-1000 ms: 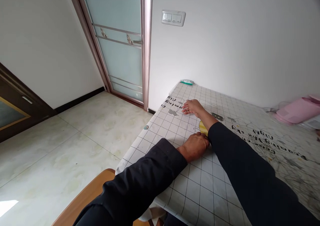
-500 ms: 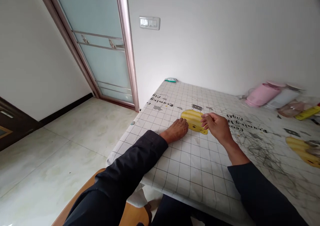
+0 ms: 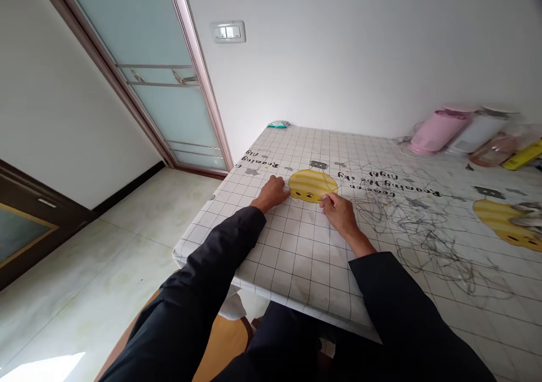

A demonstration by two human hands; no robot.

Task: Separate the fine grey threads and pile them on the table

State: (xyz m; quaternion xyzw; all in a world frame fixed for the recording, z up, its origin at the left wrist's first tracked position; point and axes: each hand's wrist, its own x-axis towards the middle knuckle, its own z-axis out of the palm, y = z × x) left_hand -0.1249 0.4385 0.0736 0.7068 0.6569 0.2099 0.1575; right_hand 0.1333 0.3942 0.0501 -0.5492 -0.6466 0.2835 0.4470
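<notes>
My left hand (image 3: 273, 193) rests on the checked tablecloth (image 3: 296, 258), just left of a yellow printed bear face (image 3: 311, 183). Its fingers are curled down, and what they hold, if anything, is hidden. Over the lower right edge of the print, my right hand (image 3: 340, 211) has thumb and fingers pinched together; anything between them is too small to name. A loose tangle of thin dark strands (image 3: 432, 241) lies on the cloth to the right of my right hand.
Along the wall at the back right stand a pink container (image 3: 440, 131), a white one (image 3: 478, 132) and a yellow package (image 3: 523, 155). A small green-and-white packet (image 3: 278, 124) lies at the far left corner. A wooden seat (image 3: 224, 345) shows below the table.
The view has shifted. My right hand has come down to the cloth at the bear print, its fingers now pinched. My left hand sits farther from the print.
</notes>
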